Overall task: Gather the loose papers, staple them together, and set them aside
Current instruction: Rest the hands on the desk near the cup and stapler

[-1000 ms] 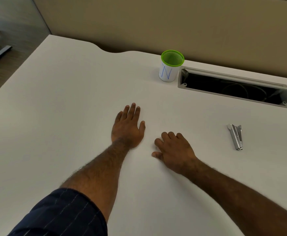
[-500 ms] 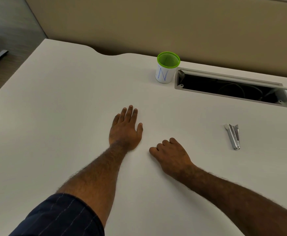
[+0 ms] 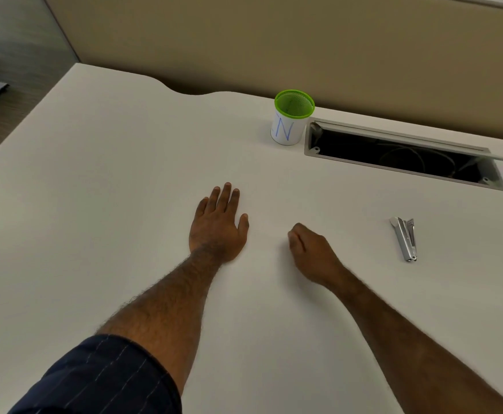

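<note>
Papers indistinguishable from white desk (image 3: 95,204) under left hand (image 3: 217,228).

Shiny metal stapler (image 3: 405,239), matt white desk (image 3: 124,204), green mesh cup (image 3: 292,119)

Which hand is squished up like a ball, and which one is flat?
The right hand is curled up, nearer the stapler. The left hand lies flat with fingers stretched out on the desk.

Bare desk (image 3: 110,204) lies open left and near; the stapler (image 3: 405,239), green cup (image 3: 292,121) and open cable hatch (image 3: 399,156) crowd the right.
</note>
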`<state>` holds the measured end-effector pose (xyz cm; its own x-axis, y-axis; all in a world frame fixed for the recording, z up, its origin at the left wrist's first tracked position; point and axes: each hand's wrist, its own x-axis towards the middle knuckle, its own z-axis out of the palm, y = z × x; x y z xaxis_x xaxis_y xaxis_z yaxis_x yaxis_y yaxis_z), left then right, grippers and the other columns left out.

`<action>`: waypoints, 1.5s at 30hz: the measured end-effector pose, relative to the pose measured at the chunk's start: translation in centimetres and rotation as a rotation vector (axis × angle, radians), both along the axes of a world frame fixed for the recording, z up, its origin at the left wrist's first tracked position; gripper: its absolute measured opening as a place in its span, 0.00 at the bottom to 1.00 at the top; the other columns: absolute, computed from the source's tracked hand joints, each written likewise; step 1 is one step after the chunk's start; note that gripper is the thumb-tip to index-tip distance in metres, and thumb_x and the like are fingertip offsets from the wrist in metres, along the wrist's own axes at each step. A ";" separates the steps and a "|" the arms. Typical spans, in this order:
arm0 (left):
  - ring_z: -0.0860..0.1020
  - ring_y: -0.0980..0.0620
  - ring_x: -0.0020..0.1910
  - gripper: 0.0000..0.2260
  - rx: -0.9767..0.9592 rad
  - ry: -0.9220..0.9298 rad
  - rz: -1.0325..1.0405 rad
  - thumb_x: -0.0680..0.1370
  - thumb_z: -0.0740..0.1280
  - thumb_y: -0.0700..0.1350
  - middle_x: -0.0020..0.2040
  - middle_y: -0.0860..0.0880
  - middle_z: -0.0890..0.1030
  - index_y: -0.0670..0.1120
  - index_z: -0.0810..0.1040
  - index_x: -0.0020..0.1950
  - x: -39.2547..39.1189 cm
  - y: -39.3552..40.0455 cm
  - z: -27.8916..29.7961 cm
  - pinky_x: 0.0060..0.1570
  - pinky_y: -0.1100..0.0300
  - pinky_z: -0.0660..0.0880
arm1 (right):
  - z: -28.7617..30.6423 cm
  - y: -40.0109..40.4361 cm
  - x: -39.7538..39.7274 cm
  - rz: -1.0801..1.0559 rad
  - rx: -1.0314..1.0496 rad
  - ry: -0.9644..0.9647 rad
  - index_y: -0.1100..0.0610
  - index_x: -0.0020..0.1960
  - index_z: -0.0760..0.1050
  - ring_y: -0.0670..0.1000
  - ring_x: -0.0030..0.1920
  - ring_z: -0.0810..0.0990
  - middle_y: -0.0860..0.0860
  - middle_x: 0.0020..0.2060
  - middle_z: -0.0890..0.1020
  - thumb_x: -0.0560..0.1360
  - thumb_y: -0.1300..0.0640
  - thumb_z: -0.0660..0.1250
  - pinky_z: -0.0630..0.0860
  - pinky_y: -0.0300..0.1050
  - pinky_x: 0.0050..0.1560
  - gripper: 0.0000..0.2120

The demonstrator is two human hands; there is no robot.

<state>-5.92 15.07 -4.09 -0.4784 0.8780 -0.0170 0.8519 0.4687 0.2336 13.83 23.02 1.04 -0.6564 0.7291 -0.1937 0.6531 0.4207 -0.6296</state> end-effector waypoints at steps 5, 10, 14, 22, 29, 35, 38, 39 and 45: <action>0.46 0.51 0.80 0.30 -0.001 -0.010 0.004 0.80 0.44 0.59 0.81 0.51 0.47 0.50 0.48 0.81 0.0 -0.1 0.0 0.77 0.53 0.45 | 1.1 0.4 1.1 -0.200 -0.591 0.424 0.54 0.36 0.63 0.48 0.29 0.60 0.46 0.27 0.65 0.80 0.60 0.53 0.58 0.43 0.34 0.13; 0.45 0.52 0.80 0.30 0.002 -0.018 -0.001 0.80 0.44 0.59 0.81 0.52 0.46 0.50 0.47 0.81 0.1 -0.1 0.0 0.77 0.53 0.44 | 2.7 2.1 0.3 -0.236 -0.868 0.647 0.54 0.35 0.64 0.48 0.28 0.61 0.47 0.25 0.62 0.79 0.57 0.54 0.58 0.45 0.37 0.14; 0.45 0.52 0.80 0.30 0.008 -0.014 0.001 0.80 0.43 0.59 0.81 0.52 0.47 0.51 0.48 0.81 0.1 -0.4 -0.2 0.77 0.53 0.45 | 5.2 4.8 -2.0 -0.220 -0.972 0.811 0.54 0.34 0.66 0.48 0.27 0.58 0.47 0.24 0.62 0.80 0.57 0.53 0.59 0.42 0.34 0.15; 0.46 0.52 0.80 0.30 0.038 0.006 0.002 0.79 0.42 0.60 0.81 0.53 0.47 0.51 0.48 0.81 0.2 -0.3 -0.2 0.77 0.54 0.45 | 11.6 15.4 -9.3 -0.267 -0.899 0.962 0.53 0.36 0.65 0.47 0.25 0.57 0.46 0.21 0.62 0.81 0.54 0.53 0.57 0.43 0.32 0.15; 0.44 0.54 0.80 0.30 0.052 -0.013 0.004 0.80 0.42 0.60 0.81 0.54 0.45 0.51 0.47 0.81 0.2 -0.2 0.1 0.77 0.54 0.44 | 10.8 22.2 -15.5 -0.317 -0.234 0.311 0.56 0.41 0.72 0.54 0.34 0.73 0.56 0.35 0.74 0.78 0.63 0.54 0.68 0.45 0.32 0.11; 0.40 0.56 0.79 0.30 0.052 0.001 0.010 0.79 0.41 0.61 0.81 0.56 0.41 0.53 0.44 0.81 0.4 -0.4 -0.2 0.77 0.56 0.41 | 9.2 23.7 -16.0 -0.153 0.277 -0.101 0.62 0.55 0.75 0.61 0.58 0.76 0.60 0.57 0.79 0.79 0.51 0.56 0.72 0.48 0.56 0.16; 0.40 0.56 0.79 0.30 0.062 -0.006 0.015 0.79 0.41 0.61 0.80 0.56 0.41 0.53 0.44 0.81 0.3 -0.3 -0.1 0.77 0.56 0.41 | 9.4 23.9 -16.0 -0.122 0.356 -0.137 0.61 0.51 0.77 0.60 0.56 0.77 0.59 0.53 0.80 0.76 0.48 0.64 0.74 0.48 0.54 0.16; 0.40 0.57 0.79 0.30 0.070 -0.009 0.016 0.79 0.41 0.61 0.80 0.57 0.41 0.53 0.45 0.81 0.2 -0.2 0.0 0.76 0.56 0.41 | 9.5 24.1 -16.0 -0.106 0.400 -0.144 0.61 0.52 0.77 0.60 0.55 0.77 0.59 0.53 0.81 0.75 0.49 0.66 0.74 0.48 0.54 0.15; 0.40 0.56 0.78 0.30 0.067 -0.002 0.020 0.79 0.42 0.61 0.80 0.56 0.42 0.53 0.46 0.81 0.1 -0.2 0.1 0.77 0.56 0.42 | 10.3 23.7 -16.3 -0.052 0.523 -0.109 0.59 0.46 0.80 0.58 0.50 0.79 0.57 0.48 0.83 0.72 0.61 0.67 0.73 0.44 0.50 0.05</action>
